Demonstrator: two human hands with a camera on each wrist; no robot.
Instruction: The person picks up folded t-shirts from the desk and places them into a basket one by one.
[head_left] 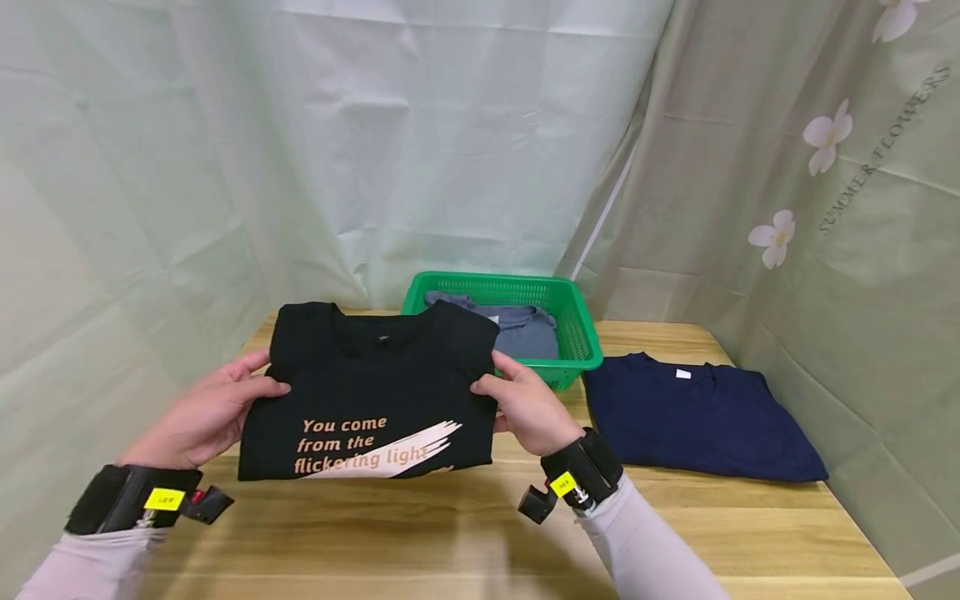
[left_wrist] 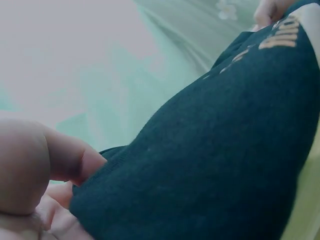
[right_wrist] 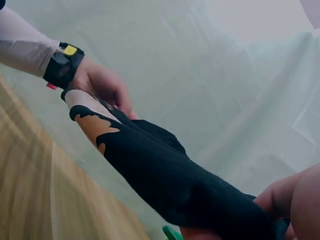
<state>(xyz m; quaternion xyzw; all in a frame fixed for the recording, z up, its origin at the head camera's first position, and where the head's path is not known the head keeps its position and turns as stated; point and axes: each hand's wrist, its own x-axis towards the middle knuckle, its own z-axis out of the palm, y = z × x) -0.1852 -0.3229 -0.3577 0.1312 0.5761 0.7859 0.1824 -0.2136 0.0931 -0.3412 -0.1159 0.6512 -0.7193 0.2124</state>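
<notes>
Three shirts are in view, all folded: one black shirt (head_left: 382, 392), one navy shirt (head_left: 701, 421) and one blue-grey shirt (head_left: 528, 333). There is one green basket (head_left: 583, 329), one wooden counter (head_left: 420, 542), and two hands, the left hand (head_left: 206, 408) and the right hand (head_left: 534, 406), each with one black wristband, the left band (head_left: 112, 500) and the right band (head_left: 592, 467). Three white flowers show on the curtain (head_left: 885, 275) at the right, counting the one cut off by the top edge.

The black shirt is between the two hands, raised above the counter with its neckline toward the far side. The left hand pinches its left side, thumb in front and fingers closed in behind; the right hand has the same kind of thumb-and-finger hold on its right side. Both hands are closed only as far as the cloth between them allows. Its front (printed "You come from the flickering light" over a pale brush stroke) faces the person, and the right wrist view shows it sloping in the air from one hand to the other.

Beyond the right hand stands the basket, the blue-grey shirt inside it. The navy shirt lies flat on the counter, right of the basket and of the right hand
</notes>
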